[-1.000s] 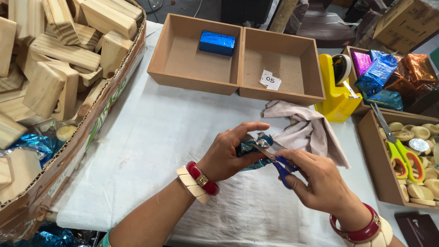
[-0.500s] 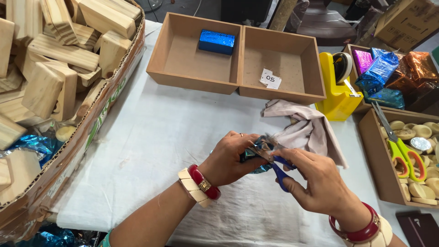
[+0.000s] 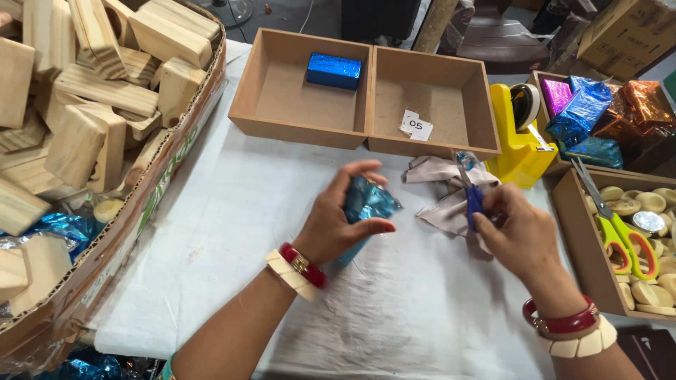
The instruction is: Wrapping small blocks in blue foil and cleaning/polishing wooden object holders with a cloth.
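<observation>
My left hand (image 3: 336, 219) grips a small object wrapped in shiny blue foil (image 3: 367, 202) above the white table cover. My right hand (image 3: 517, 232) holds small blue-handled scissors (image 3: 472, 191), blades pointing up with a scrap of foil at the tips, over a crumpled beige cloth (image 3: 451, 190). The two hands are apart, the foil object left of the scissors.
Two open wooden trays stand at the back: the left tray (image 3: 243, 105) holds a blue foil-wrapped block (image 3: 334, 70), the right tray (image 3: 486, 127) a paper tag. A yellow tape dispenser (image 3: 520, 144), foil sheets (image 3: 584, 112), a box of wooden discs with green scissors (image 3: 620, 236), and a carton of wooden blocks (image 3: 84, 119) surround the work area.
The hands have separated: my right hand pulled the scissors right and up toward the cloth, and my left hand lifted the foil-wrapped object and turned it.
</observation>
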